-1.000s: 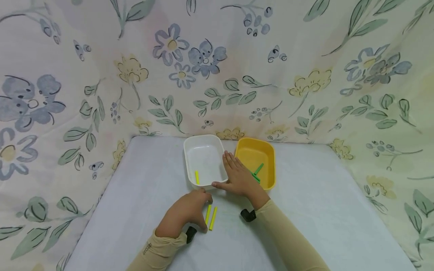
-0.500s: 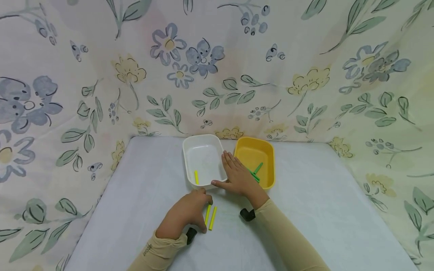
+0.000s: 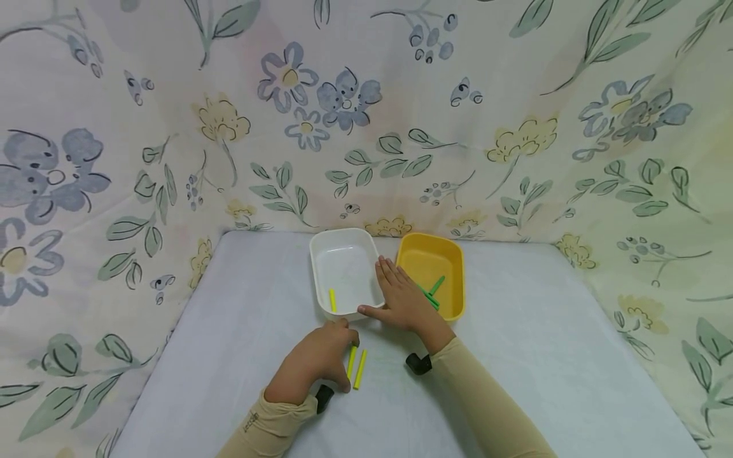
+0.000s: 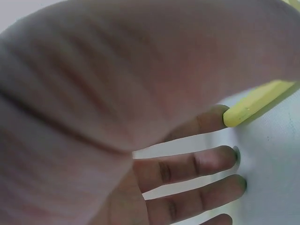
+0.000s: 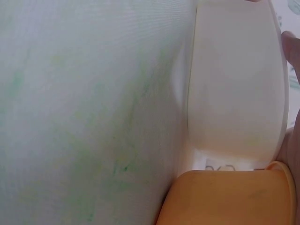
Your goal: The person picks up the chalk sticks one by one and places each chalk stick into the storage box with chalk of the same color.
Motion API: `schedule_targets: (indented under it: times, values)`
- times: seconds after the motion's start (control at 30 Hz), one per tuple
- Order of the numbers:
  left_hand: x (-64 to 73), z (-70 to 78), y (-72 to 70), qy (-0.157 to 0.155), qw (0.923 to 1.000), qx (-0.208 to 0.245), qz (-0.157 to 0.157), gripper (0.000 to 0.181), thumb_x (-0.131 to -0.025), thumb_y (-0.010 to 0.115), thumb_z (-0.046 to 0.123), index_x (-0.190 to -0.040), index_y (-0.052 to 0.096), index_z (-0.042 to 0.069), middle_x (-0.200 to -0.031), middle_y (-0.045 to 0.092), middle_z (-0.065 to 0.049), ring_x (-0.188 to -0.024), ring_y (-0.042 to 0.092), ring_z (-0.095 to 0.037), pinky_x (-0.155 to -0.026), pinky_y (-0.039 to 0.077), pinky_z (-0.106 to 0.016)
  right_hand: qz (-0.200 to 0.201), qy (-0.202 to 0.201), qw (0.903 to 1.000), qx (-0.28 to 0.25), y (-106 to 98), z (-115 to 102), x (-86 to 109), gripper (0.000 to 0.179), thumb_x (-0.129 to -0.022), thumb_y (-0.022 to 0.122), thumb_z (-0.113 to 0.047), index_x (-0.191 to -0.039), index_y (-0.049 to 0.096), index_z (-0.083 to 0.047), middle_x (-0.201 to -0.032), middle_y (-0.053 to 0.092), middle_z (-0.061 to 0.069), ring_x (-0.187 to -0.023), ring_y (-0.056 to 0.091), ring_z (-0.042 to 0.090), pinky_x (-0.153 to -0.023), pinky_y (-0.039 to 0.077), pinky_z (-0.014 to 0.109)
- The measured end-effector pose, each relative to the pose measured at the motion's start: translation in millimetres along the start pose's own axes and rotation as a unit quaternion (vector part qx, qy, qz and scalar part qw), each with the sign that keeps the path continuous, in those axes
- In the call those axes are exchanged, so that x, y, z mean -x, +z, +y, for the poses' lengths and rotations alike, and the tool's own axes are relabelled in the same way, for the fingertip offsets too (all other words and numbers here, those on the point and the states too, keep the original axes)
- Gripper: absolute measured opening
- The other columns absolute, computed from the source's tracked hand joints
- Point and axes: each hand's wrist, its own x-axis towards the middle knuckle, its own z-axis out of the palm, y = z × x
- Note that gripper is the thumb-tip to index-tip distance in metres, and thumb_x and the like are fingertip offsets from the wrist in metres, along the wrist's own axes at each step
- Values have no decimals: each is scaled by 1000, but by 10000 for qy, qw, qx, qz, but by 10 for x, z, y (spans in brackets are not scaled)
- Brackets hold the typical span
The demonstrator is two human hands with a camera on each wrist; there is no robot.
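My left hand (image 3: 312, 359) pinches a yellow chalk stick (image 3: 352, 362) lengthwise between thumb and index finger, low at the table. In the left wrist view, the index fingertip meets one end of this stick (image 4: 255, 105), while the thumb side covers the other end. A second yellow stick (image 3: 360, 369) lies just right of it. My right hand (image 3: 403, 302) rests straight fingers along the right rim of the white tray (image 3: 349, 267), its thumb at the front rim. One yellow stick (image 3: 333, 300) is inside that tray. The right wrist view shows the tray's outer wall (image 5: 234, 84).
Right of the white tray stands a yellow tray (image 3: 459, 273) with several green sticks (image 3: 437, 286), partly hidden by my right hand. Both trays sit at the back of the white-covered table (image 3: 544, 356), near a floral cloth backdrop (image 3: 366, 127).
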Motion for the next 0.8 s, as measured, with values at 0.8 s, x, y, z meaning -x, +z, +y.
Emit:
schedule_targets:
  times: [0.8]
  values:
    - [109, -77, -211, 467, 9920, 1172, -63, 73, -68, 100, 28, -130, 68, 8, -121, 71, -10, -110, 68, -27, -94, 57, -46, -36, -7, 10000, -38, -9, 12, 6, 119, -91, 30, -94, -170, -1, -10, -179, -8, 4, -167, -5, 20, -136, 1, 41]
